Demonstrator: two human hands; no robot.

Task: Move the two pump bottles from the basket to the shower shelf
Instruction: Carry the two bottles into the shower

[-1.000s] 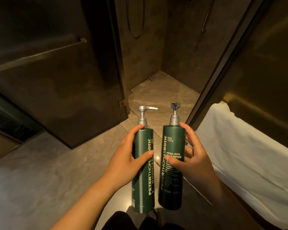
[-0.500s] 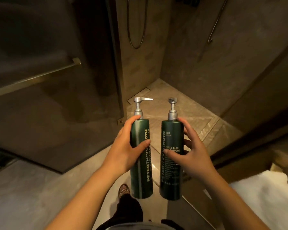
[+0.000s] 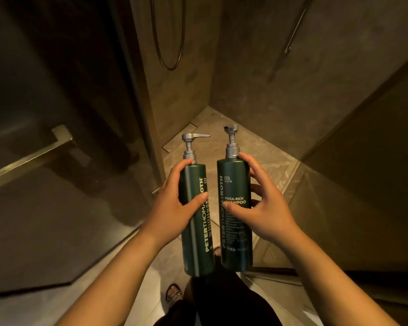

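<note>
At the threshold of the shower, the person's left hand (image 3: 174,205) is wrapped round the upper body of the left bottle (image 3: 197,217), thumb laid across the printed front and fingers curled behind, while the right hand (image 3: 262,208) clasps the shampoo bottle (image 3: 236,212) the same way from the other side, thumb on the label, fingertips up near the shoulder. Both bottles hang upright in the air, side by side and close together, clear of any basket; neither basket nor shelf is in sight from here. They are tall, dark green, glossy plastic cylinders with silver pump heads: the left pump (image 3: 193,140) has its spout turned to the right, the right pump (image 3: 231,140) faces away. I would guess they are fairly full and so weighty for one hand each, stiff enough not to buckle, but smooth-skinned and likely to slip if the palms are damp. The grip round the body, just below the shoulder, looks the sound place to hold; the thin pump necks would be a poor handle. Beyond them lies the pale stone shower floor (image 3: 224,137) with its corner walls, a hose loop (image 3: 169,43) hanging above, and the dark glass door (image 3: 57,114) swung open on the left. A sandalled foot (image 3: 173,294) shows below.
</note>
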